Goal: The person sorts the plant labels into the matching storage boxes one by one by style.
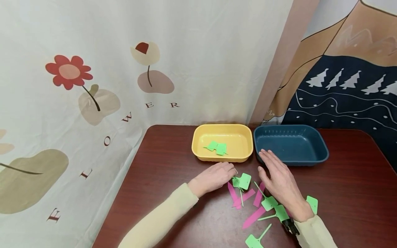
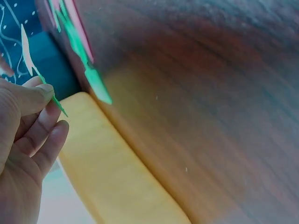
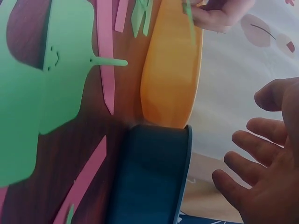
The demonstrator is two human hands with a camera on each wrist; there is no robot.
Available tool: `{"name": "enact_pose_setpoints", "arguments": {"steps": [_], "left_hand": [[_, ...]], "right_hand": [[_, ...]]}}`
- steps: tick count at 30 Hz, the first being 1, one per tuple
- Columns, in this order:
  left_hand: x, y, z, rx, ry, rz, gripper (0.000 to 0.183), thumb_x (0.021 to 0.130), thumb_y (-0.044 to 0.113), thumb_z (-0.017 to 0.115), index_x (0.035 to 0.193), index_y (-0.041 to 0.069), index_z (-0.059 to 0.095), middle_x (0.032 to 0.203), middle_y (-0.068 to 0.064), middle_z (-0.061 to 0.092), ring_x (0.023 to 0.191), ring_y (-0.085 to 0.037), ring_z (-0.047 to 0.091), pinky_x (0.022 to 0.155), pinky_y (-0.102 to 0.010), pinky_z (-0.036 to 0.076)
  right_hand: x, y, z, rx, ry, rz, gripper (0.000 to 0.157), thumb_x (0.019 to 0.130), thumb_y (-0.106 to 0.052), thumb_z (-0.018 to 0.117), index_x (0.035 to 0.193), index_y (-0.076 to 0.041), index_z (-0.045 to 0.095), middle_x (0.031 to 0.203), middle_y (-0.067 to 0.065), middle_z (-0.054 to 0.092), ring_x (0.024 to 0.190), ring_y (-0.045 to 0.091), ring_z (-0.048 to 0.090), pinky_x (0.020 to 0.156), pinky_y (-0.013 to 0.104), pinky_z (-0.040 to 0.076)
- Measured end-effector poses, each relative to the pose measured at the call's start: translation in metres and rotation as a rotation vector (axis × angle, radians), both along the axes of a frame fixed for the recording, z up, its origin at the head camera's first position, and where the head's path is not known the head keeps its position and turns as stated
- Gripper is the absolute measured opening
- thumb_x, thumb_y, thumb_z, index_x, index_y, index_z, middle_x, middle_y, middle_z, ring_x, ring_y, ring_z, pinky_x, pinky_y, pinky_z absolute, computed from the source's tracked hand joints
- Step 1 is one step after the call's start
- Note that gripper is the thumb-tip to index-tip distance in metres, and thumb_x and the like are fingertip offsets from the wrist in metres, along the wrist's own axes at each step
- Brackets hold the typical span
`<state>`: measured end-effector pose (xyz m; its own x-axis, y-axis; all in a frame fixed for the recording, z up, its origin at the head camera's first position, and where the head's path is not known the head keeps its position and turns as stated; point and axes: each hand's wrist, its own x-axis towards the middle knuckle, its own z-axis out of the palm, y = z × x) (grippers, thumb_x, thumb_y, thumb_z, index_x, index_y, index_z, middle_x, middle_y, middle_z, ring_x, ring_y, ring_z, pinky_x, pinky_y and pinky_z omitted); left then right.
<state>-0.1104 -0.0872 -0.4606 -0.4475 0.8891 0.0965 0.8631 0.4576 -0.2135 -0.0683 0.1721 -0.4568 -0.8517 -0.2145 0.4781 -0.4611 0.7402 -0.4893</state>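
Note:
My left hand [image 1: 215,176] is just in front of the yellow basin [image 1: 196,157]. In the left wrist view, its thumb and fingers pinch the thin stem of a green plant label [image 2: 58,103]. Other green labels [image 1: 245,181] lie beside that hand in the head view. My right hand [image 1: 281,184] holds nothing; its fingers are spread, and it hovers by the front left corner of the blue basin [image 1: 310,162]. Under and around it are T-shaped green labels [image 1: 269,203] and pointed pink labels [image 1: 254,217].
Two green labels [image 1: 221,149] lie inside the yellow basin. Both basins stand side by side at the back of the dark red-brown table [image 1: 161,165]. A patterned curtain [image 1: 198,62] hangs behind. One green label [image 1: 253,241] lies near the front.

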Motion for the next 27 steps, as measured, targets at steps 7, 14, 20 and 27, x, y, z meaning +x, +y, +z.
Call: {"name": "enact_pose_setpoints", "arguments": {"steps": [7, 14, 20, 27], "left_hand": [[0.003, -0.017, 0.011, 0.068, 0.006, 0.031, 0.019, 0.095, -0.002, 0.064, 0.107, 0.012, 0.067, 0.104, 0.001, 0.062, 0.103, -0.016, 0.059, 0.096, -0.027, 0.048], [0.005, -0.035, 0.016, 0.177, -0.011, 0.052, 0.021, 0.095, -0.003, 0.067, 0.111, 0.01, 0.067, 0.107, 0.001, 0.064, 0.103, -0.015, 0.061, 0.098, -0.025, 0.048], [0.003, -0.047, 0.022, 0.213, 0.004, 0.082, 0.02, 0.094, -0.006, 0.065, 0.109, 0.008, 0.066, 0.105, -0.002, 0.063, 0.1, -0.017, 0.061, 0.094, -0.024, 0.048], [-0.005, -0.062, 0.029, 0.272, 0.006, 0.124, 0.019, 0.094, -0.007, 0.065, 0.107, 0.008, 0.065, 0.103, -0.003, 0.063, 0.1, -0.019, 0.062, 0.093, -0.026, 0.049]], "right_hand": [[-0.004, -0.008, -0.004, 0.018, -0.019, 0.031, 0.049, 0.093, -0.009, 0.071, 0.14, 0.003, 0.06, 0.147, 0.02, 0.057, 0.139, 0.041, 0.05, 0.106, 0.061, 0.042], [-0.007, -0.018, -0.007, 0.033, -0.031, 0.065, 0.053, 0.093, -0.01, 0.072, 0.141, 0.006, 0.058, 0.148, 0.022, 0.056, 0.138, 0.04, 0.051, 0.106, 0.06, 0.044], [-0.011, -0.027, -0.009, 0.072, -0.022, 0.101, 0.055, 0.093, -0.011, 0.073, 0.142, 0.008, 0.057, 0.148, 0.025, 0.055, 0.138, 0.041, 0.051, 0.107, 0.06, 0.043], [-0.014, -0.034, -0.014, 0.126, 0.013, 0.136, 0.054, 0.093, -0.012, 0.074, 0.139, 0.01, 0.058, 0.146, 0.027, 0.055, 0.137, 0.043, 0.051, 0.107, 0.06, 0.044]]}}
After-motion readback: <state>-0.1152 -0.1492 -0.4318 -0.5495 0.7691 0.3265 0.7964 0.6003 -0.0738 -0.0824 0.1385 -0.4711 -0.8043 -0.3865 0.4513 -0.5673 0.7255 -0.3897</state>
